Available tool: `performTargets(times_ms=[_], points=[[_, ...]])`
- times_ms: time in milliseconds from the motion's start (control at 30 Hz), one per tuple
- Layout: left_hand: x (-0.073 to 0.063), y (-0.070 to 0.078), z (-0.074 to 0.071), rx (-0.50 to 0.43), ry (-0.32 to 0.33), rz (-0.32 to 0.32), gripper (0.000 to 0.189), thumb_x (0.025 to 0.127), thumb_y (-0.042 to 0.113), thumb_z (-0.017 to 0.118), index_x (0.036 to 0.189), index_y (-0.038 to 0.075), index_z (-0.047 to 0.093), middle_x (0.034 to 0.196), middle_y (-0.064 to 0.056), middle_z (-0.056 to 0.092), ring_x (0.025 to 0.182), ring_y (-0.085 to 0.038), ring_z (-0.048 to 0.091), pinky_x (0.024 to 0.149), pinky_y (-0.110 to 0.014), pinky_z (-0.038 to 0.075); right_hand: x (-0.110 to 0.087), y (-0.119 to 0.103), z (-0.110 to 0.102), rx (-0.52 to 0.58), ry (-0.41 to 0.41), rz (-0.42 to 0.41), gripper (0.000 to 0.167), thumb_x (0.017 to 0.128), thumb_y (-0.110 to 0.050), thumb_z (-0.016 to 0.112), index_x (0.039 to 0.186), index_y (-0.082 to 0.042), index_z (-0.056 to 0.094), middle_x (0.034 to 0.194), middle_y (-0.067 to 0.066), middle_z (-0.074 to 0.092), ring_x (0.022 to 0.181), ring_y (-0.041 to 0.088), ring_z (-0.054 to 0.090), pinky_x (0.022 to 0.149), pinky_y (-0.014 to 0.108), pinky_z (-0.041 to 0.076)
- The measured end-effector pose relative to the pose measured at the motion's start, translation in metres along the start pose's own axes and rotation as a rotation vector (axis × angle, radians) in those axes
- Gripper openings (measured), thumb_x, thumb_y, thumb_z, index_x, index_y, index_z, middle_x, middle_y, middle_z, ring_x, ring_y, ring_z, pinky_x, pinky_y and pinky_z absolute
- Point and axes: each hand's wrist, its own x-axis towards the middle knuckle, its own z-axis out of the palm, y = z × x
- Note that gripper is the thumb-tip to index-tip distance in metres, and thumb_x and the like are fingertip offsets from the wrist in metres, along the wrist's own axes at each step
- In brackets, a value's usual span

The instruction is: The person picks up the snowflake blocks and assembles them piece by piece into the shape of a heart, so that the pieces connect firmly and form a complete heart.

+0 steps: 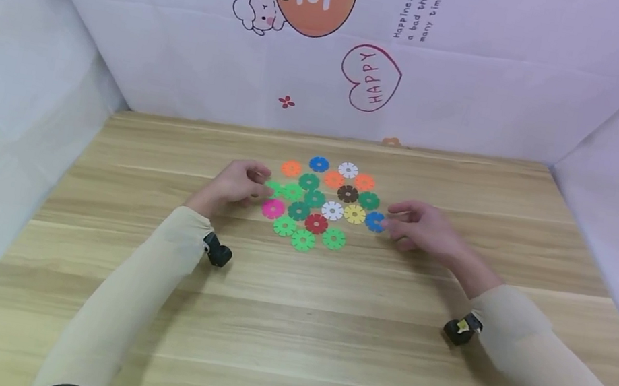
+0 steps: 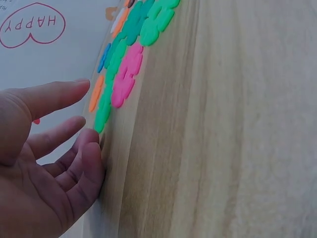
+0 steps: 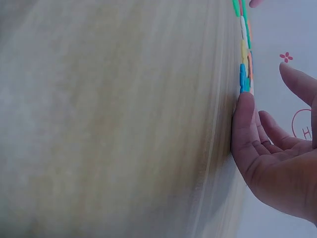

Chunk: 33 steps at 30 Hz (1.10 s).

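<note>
Several flat, notched plastic snowflake discs lie spread in one patch on the wooden table. My left hand is at the patch's left edge, fingers loosely bent, beside a light green disc and a pink disc. At the right edge my right hand rests low over the wood, its fingertips right at a blue disc. A yellow disc, a brown disc and a red disc lie between the hands. Neither hand grips anything; thumbs stand apart from the fingers in both wrist views.
The wooden table runs back to a white printed cloth wall. More cloth hangs at the left and right sides. A small black wrist camera sits on the left sleeve and another black camera on the right.
</note>
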Motion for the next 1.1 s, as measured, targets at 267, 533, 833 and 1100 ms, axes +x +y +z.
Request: performTargets(times_ms=[267, 533, 833, 1100], points=[[0.007, -0.005, 0.000, 0.039, -0.010, 0.011, 0.042, 0.097, 0.013, 0.074, 0.136, 0.003, 0.063, 0.114, -0.008, 0.053, 0.082, -0.018, 0.052, 0.064, -0.024, 0.051, 0.008, -0.001, 0.003, -0.069, 0.005, -0.005, 0.062, 0.098, -0.030, 0.075, 0.146, 0.001, 0.052, 0.116, 0.018, 0.062, 0.093, 0.025, 0.064, 0.076, 0.035, 0.062], [0.012, -0.004, 0.001, 0.066, 0.004, 0.001, 0.040, 0.095, 0.012, 0.077, 0.132, 0.004, 0.066, 0.111, -0.007, 0.054, 0.081, -0.017, 0.054, 0.061, -0.024, 0.051, 0.019, 0.001, 0.004, -0.142, 0.009, -0.029, 0.057, 0.095, -0.022, 0.079, 0.141, 0.000, 0.056, 0.098, 0.012, 0.061, 0.075, 0.022, 0.061, 0.063, 0.033, 0.060], [0.015, -0.005, 0.002, 0.084, 0.027, 0.011, 0.037, 0.095, 0.009, 0.077, 0.129, 0.003, 0.066, 0.106, -0.006, 0.051, 0.071, -0.015, 0.051, 0.057, -0.022, 0.049, 0.026, -0.004, 0.004, -0.218, -0.005, -0.034, 0.048, 0.093, -0.018, 0.080, 0.134, -0.005, 0.059, 0.094, 0.010, 0.059, 0.069, 0.019, 0.057, 0.054, 0.030, 0.055], [0.014, -0.004, 0.003, 0.090, 0.039, 0.014, 0.033, 0.095, 0.008, 0.076, 0.126, 0.001, 0.066, 0.108, -0.008, 0.051, 0.066, -0.014, 0.048, 0.054, -0.022, 0.047, 0.027, -0.005, 0.004, -0.242, -0.009, -0.035, 0.045, 0.094, -0.018, 0.080, 0.133, -0.005, 0.060, 0.089, 0.009, 0.058, 0.064, 0.018, 0.056, 0.051, 0.030, 0.053]])
